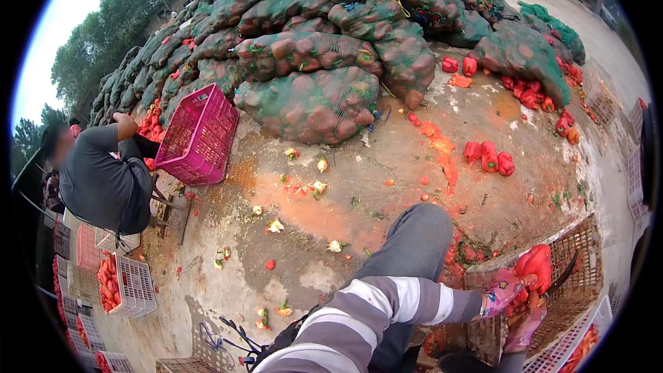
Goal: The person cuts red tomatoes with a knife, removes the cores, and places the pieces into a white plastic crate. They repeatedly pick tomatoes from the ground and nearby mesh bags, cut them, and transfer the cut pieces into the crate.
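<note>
My left hand (502, 292), in a pink patterned glove below a striped sleeve, holds a red bell pepper (536, 265). Just below it is my right hand (526, 327), also in a pink glove, gripping a knife whose curved dark blade (564, 274) points up and to the right beside the pepper. Part of the knife's handle is hidden by the fingers. Both hands are over a beige plastic crate (577, 298), with red pepper pieces (513, 306) visible beneath them. Whether the blade touches the pepper is unclear.
Green mesh sacks of peppers (311, 106) are piled ahead. Red peppers (488, 157) and cut-off cores (274, 226) lie on the wet concrete. A seated person (106, 176) is at left beside a magenta crate (199, 137). A white crate (137, 287) holds red peppers.
</note>
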Action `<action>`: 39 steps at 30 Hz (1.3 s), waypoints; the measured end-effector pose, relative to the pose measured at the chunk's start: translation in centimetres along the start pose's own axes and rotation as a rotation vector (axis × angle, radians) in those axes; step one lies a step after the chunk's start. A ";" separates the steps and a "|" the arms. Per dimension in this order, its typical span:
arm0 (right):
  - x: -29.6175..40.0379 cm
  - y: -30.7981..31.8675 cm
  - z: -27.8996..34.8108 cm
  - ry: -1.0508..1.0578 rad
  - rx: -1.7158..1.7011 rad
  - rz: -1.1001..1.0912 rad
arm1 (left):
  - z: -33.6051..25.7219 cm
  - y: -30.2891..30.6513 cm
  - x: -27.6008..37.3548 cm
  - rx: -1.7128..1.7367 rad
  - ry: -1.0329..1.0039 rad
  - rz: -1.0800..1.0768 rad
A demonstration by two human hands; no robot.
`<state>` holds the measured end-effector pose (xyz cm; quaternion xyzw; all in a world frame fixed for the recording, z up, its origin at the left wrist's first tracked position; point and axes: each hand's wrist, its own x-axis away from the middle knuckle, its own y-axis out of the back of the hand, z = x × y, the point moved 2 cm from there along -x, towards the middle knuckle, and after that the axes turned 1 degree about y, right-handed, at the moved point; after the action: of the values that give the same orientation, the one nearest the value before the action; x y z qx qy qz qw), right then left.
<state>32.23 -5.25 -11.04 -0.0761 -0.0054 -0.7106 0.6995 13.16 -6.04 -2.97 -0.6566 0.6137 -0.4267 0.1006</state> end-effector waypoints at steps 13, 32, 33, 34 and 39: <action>-2.7 2.4 3.3 0.418 0.501 -0.099 | -2.8 1.5 -1.1 -0.027 -0.027 0.353; 2.2 -5.4 9.5 -0.445 0.497 0.360 | -7.4 4.3 -7.2 -0.173 -0.358 -0.005; 2.2 -5.3 9.3 -0.419 0.471 0.355 | -8.0 4.2 -6.6 -0.249 -0.379 -0.028; 2.0 -5.2 9.5 -0.390 0.458 0.337 | -8.2 3.9 -6.2 -0.314 -0.400 -0.037; 2.3 -5.4 10.6 -0.241 0.354 0.291 | -9.4 0.4 -4.6 -0.438 -0.381 -0.147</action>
<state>27.91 -6.23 0.22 -0.0366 -0.2019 -0.5764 0.7910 6.98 1.68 0.57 -0.7736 0.6121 -0.1596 0.0386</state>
